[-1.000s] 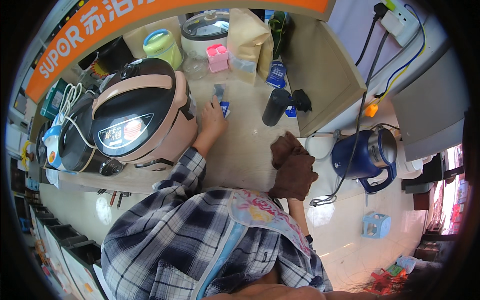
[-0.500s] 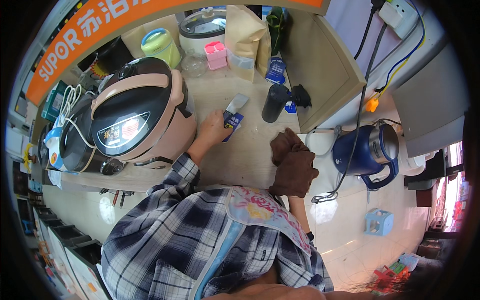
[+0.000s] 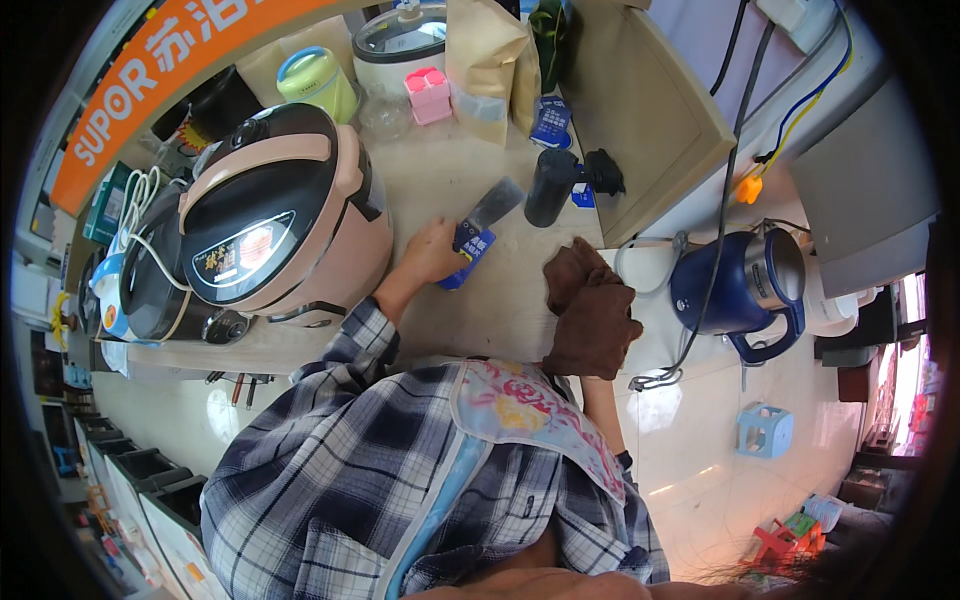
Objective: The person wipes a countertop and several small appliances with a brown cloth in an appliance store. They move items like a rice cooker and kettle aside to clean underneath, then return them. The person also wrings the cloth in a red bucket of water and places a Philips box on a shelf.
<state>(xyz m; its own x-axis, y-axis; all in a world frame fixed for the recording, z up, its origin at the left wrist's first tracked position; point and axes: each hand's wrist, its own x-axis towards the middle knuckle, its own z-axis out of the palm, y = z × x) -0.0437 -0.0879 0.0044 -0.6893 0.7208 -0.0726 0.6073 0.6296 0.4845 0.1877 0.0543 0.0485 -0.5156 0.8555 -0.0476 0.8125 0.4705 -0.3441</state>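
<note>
My left hand (image 3: pixel 432 252) is closed on a small blue printed packet (image 3: pixel 470 262). From the packet a flat, shiny grey strip (image 3: pixel 497 202) slants up and to the right, just above the wooden counter (image 3: pixel 420 335). The strip's exact kind I cannot make out. My right hand is hidden inside a crumpled brown cloth (image 3: pixel 592 325) at the counter's right edge; only the wrist shows below it. Beyond the strip a dark grey cylinder (image 3: pixel 550 188) stands on the counter, with a black crumpled piece beside it.
A large pink and black rice cooker (image 3: pixel 285 205) stands close to my left hand. Behind are a green pot (image 3: pixel 318 82), a pink box (image 3: pixel 428 96) and paper bags (image 3: pixel 487 70). A blue kettle (image 3: pixel 730 285) and a hanging black cable (image 3: pixel 712 260) lie to the right.
The grey strip and blue packet have turned clockwise in my left hand, and the strip's tip has moved right. The brown cloth stays in nearly the same place. The view has shifted slightly.
</note>
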